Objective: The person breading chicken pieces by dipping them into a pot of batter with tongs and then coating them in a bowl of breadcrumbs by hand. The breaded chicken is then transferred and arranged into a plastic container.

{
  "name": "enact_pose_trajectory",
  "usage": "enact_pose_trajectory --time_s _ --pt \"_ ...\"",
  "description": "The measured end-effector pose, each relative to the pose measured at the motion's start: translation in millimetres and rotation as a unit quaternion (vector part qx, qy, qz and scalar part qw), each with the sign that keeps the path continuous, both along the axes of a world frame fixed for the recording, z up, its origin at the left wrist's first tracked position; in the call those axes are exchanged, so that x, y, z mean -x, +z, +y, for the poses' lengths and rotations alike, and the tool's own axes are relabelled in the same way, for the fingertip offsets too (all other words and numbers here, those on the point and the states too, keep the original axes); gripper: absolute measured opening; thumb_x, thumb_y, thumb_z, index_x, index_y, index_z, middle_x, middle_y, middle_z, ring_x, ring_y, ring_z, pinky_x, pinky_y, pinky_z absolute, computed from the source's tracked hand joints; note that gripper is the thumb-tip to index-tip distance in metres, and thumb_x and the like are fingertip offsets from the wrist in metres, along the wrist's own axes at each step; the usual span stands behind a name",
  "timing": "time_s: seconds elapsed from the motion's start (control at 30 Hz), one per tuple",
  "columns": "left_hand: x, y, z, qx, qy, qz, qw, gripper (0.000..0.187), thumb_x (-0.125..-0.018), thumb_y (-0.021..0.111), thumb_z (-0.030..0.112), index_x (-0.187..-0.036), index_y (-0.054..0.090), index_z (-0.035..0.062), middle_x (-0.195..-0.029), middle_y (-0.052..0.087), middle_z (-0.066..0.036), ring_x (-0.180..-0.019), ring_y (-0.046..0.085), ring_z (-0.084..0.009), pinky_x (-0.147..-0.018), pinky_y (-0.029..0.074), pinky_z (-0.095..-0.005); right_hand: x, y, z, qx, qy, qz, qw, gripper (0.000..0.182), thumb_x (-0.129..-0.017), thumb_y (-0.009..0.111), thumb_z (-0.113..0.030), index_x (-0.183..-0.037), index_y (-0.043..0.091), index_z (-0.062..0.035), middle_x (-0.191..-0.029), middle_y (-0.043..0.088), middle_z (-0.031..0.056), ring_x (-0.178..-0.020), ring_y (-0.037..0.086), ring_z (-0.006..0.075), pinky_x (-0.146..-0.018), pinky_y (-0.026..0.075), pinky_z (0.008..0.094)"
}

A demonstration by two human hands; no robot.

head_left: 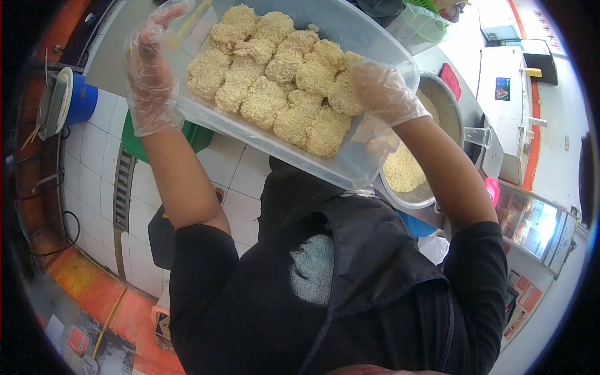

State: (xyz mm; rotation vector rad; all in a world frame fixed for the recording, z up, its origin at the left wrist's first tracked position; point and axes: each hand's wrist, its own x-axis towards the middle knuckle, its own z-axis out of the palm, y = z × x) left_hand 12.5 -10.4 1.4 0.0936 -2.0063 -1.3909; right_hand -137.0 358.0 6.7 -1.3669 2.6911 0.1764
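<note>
A clear plastic tub [275, 134] sits in front of me, its bottom covered with several rough, pale crumb-coated pieces [265, 103]. My right hand [386, 92], in a clear plastic glove, reaches over the tub's right end. Its fingers are closed around a coated piece [343, 95] at that end of the rows; the fingertips are partly hidden. Beside the tub's left end is my left hand [152, 75], also gloved. It is raised with fingers stretched upward and holds nothing I can see.
Right of the tub stands a large metal bowl [456, 103] with pale crumbs [403, 170]. A clear cup [477, 137] and a red cloth [450, 82] are near it. A green bin [134, 142] is below the tub's left side. Further left is a blue bucket [84, 100].
</note>
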Motion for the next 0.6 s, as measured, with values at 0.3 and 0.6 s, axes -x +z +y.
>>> enact_pose_trajectory --time_s 0.3,0.6 --pt "-1.0 6.9 6.8 -0.002 0.032 -0.031 0.999 0.109 -0.086 0.04 0.092 -0.125 0.069 -0.0059 -0.133 0.065 -0.021 -0.13 0.057 -0.0312 -0.118 0.035 -0.0447 -4.2 29.8 -13.9 -0.134 -0.015 -0.075 0.988 0.023 -0.088 0.061 -0.009 -0.103 0.072 0.0042 -0.096 0.073 0.0193 -0.096 0.073 0.0344 -0.081 0.06 0.0441" --pt "-1.9 8.5 9.4 0.014 0.034 -0.035 0.999 0.109 -0.087 0.037 0.092 -0.124 0.069 -0.0052 -0.132 0.066 -0.02 -0.129 0.058 -0.0317 -0.117 0.035 -0.0459 -72.4 10.1 -17.6 -0.26 0.06 -0.017 0.964 0.025 -0.085 0.069 -0.016 -0.101 0.079 0.0006 -0.102 0.071 0.0215 -0.096 0.07 0.0355 -0.076 0.058 0.0408"
